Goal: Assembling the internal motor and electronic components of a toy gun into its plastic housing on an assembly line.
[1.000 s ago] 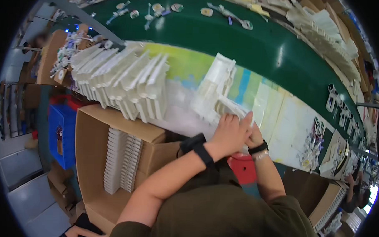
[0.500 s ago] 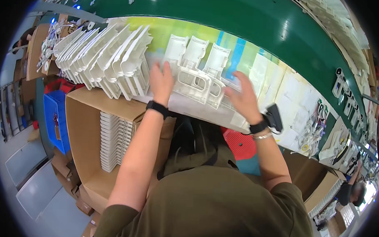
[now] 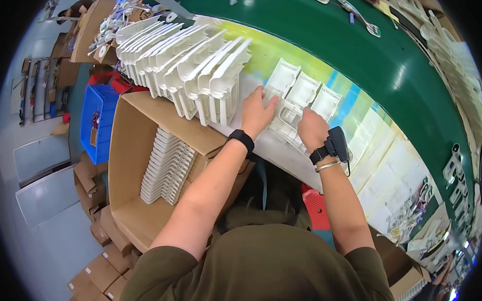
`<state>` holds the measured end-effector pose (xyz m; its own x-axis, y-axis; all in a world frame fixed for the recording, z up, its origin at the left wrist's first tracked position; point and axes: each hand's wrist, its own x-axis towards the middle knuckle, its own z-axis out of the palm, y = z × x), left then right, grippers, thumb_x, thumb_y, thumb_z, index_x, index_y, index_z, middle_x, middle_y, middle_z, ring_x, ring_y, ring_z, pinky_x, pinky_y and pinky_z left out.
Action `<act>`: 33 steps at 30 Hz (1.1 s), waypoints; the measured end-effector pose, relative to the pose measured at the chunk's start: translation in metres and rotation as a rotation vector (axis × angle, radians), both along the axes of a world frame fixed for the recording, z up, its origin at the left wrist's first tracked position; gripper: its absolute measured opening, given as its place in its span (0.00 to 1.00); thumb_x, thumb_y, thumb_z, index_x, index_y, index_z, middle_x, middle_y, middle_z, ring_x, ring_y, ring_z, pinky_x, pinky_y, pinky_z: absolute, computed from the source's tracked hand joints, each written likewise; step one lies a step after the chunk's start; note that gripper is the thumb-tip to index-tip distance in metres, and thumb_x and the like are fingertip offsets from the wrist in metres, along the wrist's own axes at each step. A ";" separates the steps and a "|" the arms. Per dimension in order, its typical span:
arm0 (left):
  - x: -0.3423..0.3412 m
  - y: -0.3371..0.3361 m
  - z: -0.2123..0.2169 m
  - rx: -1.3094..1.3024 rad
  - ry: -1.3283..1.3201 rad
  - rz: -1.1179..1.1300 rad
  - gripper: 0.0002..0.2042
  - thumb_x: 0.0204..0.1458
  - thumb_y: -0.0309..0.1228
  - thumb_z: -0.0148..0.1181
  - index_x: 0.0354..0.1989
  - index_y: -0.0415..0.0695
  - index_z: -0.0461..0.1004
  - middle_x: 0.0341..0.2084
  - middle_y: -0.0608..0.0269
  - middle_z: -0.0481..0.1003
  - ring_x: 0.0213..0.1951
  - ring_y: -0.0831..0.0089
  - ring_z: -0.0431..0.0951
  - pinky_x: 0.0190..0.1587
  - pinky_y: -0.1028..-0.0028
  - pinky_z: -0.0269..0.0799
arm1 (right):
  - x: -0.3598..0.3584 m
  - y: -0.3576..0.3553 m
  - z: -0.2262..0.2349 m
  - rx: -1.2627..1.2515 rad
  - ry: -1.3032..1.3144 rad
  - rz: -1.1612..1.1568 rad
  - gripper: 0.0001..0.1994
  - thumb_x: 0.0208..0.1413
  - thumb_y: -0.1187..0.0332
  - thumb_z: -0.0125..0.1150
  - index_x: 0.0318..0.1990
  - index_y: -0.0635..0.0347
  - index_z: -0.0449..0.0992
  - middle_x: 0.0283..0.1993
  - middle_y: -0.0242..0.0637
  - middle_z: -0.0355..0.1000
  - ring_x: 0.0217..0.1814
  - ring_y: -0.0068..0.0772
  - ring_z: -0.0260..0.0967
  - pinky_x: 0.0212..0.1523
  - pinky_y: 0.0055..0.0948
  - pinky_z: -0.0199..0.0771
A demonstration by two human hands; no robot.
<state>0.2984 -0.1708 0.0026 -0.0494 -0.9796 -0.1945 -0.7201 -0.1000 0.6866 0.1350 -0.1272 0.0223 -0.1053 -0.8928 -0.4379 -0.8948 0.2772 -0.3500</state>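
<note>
Three white plastic housings lie side by side on the bench: the left one (image 3: 283, 76), the middle one (image 3: 303, 90) and the right one (image 3: 326, 102). Their near ends carry frames with window cutouts, partly covered by my hands. My left hand (image 3: 257, 113) rests at the near end of the left housing, thumb and fingers apart. Beside the windowed frame (image 3: 290, 116), my right hand (image 3: 312, 128) has its fingers curled down onto the near end of the middle housing. Its fingertips are partly hidden.
A long row of white housings (image 3: 188, 66) stands on edge at the left. Below it, an open cardboard box (image 3: 125, 162) holds stacked white parts (image 3: 166, 166). A blue bin (image 3: 98, 121) is farther left. Cables (image 3: 411, 212) lie at the bench's right. Beyond runs a green surface (image 3: 288, 19).
Both hands have come down onto the housings and closer together; the right hand's fingers have curled in. The whole view has shifted, moving the bench rightward in the picture.
</note>
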 end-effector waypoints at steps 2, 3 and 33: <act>0.010 -0.002 0.009 -0.024 0.140 0.071 0.27 0.48 0.42 0.57 0.49 0.33 0.63 0.37 0.46 0.71 0.38 0.55 0.71 0.43 0.65 0.66 | 0.005 0.001 0.003 -0.064 -0.055 0.008 0.12 0.45 0.72 0.50 0.40 0.62 0.69 0.36 0.48 0.70 0.39 0.50 0.68 0.39 0.42 0.69; 0.014 -0.002 0.015 -0.018 0.141 0.072 0.27 0.48 0.42 0.57 0.49 0.33 0.63 0.37 0.46 0.71 0.38 0.55 0.71 0.43 0.65 0.66 | 0.004 0.008 0.009 -0.110 -0.096 -0.001 0.12 0.46 0.74 0.49 0.41 0.63 0.68 0.36 0.50 0.70 0.39 0.51 0.68 0.39 0.42 0.69; -0.029 0.038 0.074 0.982 0.916 0.105 0.27 0.55 0.56 0.40 0.53 0.47 0.65 0.46 0.65 0.68 0.47 0.73 0.66 0.52 0.71 0.58 | -0.090 0.064 -0.019 -0.043 -0.620 -0.175 0.22 0.40 0.68 0.60 0.46 0.65 0.67 0.41 0.47 0.72 0.44 0.41 0.70 0.45 0.32 0.68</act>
